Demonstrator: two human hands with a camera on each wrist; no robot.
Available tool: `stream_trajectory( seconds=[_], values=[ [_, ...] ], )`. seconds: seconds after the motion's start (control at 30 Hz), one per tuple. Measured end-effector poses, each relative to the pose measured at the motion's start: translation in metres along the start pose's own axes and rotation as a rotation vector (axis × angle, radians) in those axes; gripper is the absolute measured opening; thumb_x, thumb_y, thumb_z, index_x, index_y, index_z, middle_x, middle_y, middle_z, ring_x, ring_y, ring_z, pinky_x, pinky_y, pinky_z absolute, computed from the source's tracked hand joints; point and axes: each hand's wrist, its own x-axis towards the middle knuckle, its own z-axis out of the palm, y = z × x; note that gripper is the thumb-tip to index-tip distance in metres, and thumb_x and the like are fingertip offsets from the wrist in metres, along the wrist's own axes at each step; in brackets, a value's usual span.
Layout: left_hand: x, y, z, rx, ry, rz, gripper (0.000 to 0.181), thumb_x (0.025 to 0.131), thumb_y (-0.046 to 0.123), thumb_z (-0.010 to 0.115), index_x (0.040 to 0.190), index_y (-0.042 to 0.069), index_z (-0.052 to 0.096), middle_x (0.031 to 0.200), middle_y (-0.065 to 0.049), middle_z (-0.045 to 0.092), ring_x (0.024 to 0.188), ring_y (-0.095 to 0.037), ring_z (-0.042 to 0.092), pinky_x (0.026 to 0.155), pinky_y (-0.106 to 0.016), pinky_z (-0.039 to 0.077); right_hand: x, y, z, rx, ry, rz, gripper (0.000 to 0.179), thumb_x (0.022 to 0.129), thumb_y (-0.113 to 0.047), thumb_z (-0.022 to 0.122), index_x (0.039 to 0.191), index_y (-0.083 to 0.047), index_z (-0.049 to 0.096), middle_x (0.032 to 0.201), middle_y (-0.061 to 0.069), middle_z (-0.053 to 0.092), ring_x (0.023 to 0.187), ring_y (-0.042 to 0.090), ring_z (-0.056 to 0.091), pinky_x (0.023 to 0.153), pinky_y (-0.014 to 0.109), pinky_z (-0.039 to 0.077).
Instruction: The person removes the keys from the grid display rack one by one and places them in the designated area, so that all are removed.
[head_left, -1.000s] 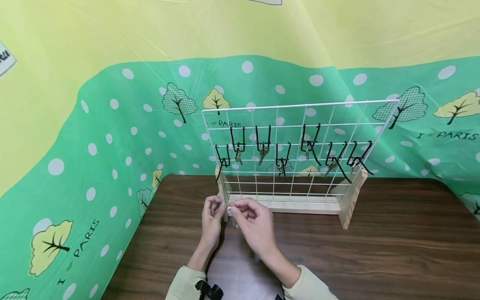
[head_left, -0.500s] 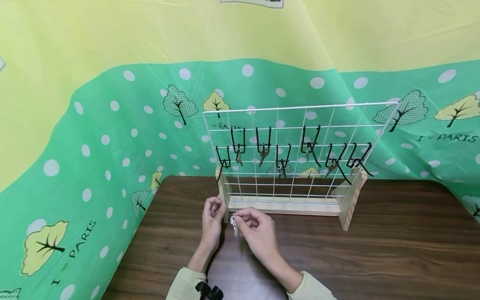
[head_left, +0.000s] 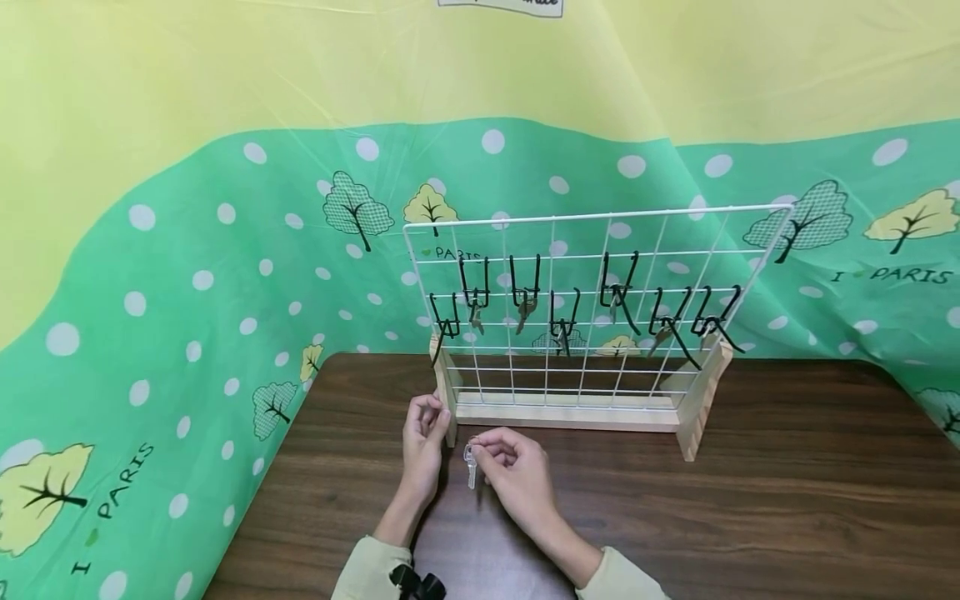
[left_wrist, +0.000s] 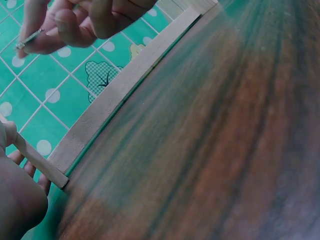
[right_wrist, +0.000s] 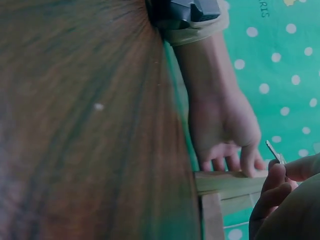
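Between the thumb and fingertips of my right hand [head_left: 517, 471] is a small silver key [head_left: 472, 468], its blade pointing down above the table in the head view. The same key [right_wrist: 272, 150] shows edge-on in the right wrist view. My left hand [head_left: 422, 437] grips the left wooden leg [head_left: 446, 387] of a rack, thumb on one side and fingers on the other, as the right wrist view shows. The rack's white wire grid [head_left: 552, 218] stands upright behind both hands. Black hooks [head_left: 525, 279] are fixed on it, and keys [head_left: 527, 308] hang from several of them.
The rack's pale wooden base bar [head_left: 570, 414] runs between its legs on a dark wood table [head_left: 810, 475]. Longer black hook arms [head_left: 686, 346] jut forward at the right. A green and yellow printed cloth [head_left: 300, 242] hangs behind and to the left.
My right hand has moved down and toward me with the key, away from the left leg, and more of the key now shows. My left hand keeps its place on the leg.
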Motion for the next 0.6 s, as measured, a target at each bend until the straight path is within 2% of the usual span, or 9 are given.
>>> stream_trajectory(
  seconds=[0.13, 0.3, 0.6],
  values=[
    [-0.001, 0.001, 0.000, 0.005, 0.002, -0.006, 0.024, 0.107, -0.009, 0.058, 0.122, -0.018, 0.042, 0.124, -0.004, 0.066, 0.117, -0.011, 0.062, 0.097, -0.022, 0.051, 0.000, 0.006, 0.000, -0.013, -0.005, 0.024, 0.005, 0.095, 0.001, 0.082, 0.098, -0.003, 0.082, 0.082, 0.006, 0.075, 0.060, 0.014, 0.064, 0.055, 0.019, 0.051],
    [-0.001, 0.002, 0.001, 0.000, -0.006, -0.006, 0.024, 0.108, -0.008, 0.059, 0.122, -0.017, 0.042, 0.118, -0.001, 0.065, 0.115, -0.014, 0.061, 0.096, -0.023, 0.050, 0.000, 0.012, -0.001, -0.026, -0.021, 0.034, 0.005, 0.094, -0.001, 0.082, 0.099, -0.001, 0.081, 0.083, 0.007, 0.077, 0.061, 0.013, 0.064, 0.056, 0.019, 0.052],
    [-0.001, 0.001, 0.000, 0.003, 0.006, -0.004, 0.025, 0.108, -0.008, 0.059, 0.122, -0.018, 0.041, 0.123, -0.002, 0.065, 0.117, -0.010, 0.062, 0.097, -0.022, 0.050, -0.002, 0.023, -0.001, -0.062, -0.065, 0.022, 0.006, 0.093, 0.001, 0.083, 0.096, -0.003, 0.080, 0.082, 0.005, 0.078, 0.068, 0.005, 0.064, 0.065, 0.016, 0.051]
  ],
)
